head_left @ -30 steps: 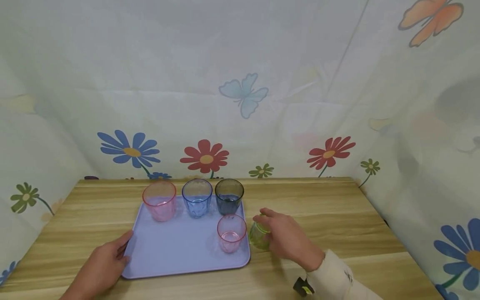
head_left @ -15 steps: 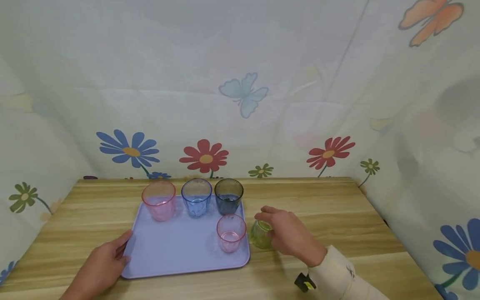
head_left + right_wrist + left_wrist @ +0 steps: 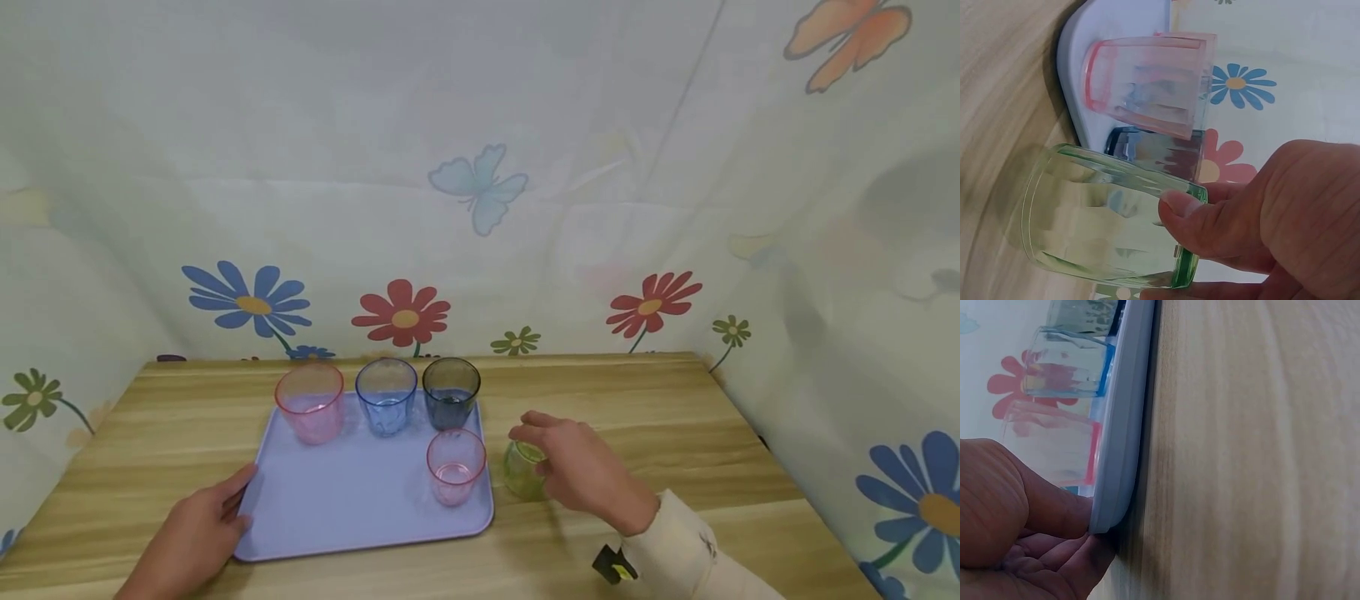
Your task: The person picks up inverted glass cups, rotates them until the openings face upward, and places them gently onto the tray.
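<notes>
My left hand (image 3: 189,533) pinches the left edge of a pale lavender tray (image 3: 337,500), thumb on top and fingers beneath, near its front corner. My right hand (image 3: 588,471) grips a green glass (image 3: 1110,219) by its thick base end. That glass is upside down beside the tray's right edge, its wide mouth toward the tabletop; whether the rim touches the wood is hard to tell. Upright on the tray stand a large pink glass (image 3: 311,408), a blue glass (image 3: 386,404) and a dark grey glass (image 3: 450,400) along the back, plus a smaller pink glass (image 3: 455,475) at the right.
The wooden table (image 3: 637,400) reaches back to a pale curtain (image 3: 300,125) printed with flowers and butterflies, which also rises at both sides. Bare wood surrounds the tray. A small black item (image 3: 613,565) sits at my right sleeve (image 3: 686,546).
My right hand and the green glass have shifted slightly to the right, a little farther from the tray. The head view has turned slightly. My left hand keeps its hold on the tray.
</notes>
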Tool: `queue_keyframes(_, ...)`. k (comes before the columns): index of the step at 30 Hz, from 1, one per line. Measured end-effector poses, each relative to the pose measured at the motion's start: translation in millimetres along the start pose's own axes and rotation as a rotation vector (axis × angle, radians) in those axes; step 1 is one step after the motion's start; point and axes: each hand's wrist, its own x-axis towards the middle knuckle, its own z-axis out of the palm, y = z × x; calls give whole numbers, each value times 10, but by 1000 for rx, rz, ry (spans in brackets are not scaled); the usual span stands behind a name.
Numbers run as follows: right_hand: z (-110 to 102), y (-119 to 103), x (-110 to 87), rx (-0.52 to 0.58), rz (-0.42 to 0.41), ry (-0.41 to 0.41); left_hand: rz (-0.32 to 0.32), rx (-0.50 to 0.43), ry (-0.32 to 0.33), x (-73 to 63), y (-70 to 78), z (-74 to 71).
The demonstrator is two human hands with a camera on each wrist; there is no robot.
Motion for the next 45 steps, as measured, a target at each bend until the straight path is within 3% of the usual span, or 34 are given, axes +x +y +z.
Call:
queue_keyframes(20,-155,-24,16,5,26,-33,23,-7,18,-17,-55,26)
queue_keyframes(29,-219,-59,8,-16,18,-32,12,20,21,-15,9,16)
queue_keyframes(35,-244,-52,18,-33,-13,-29,-8,18,-6,-5,8,20)
queue_keyframes(45,-299,-30,45,-76,-64,2,9,44,15,-12,5,9)
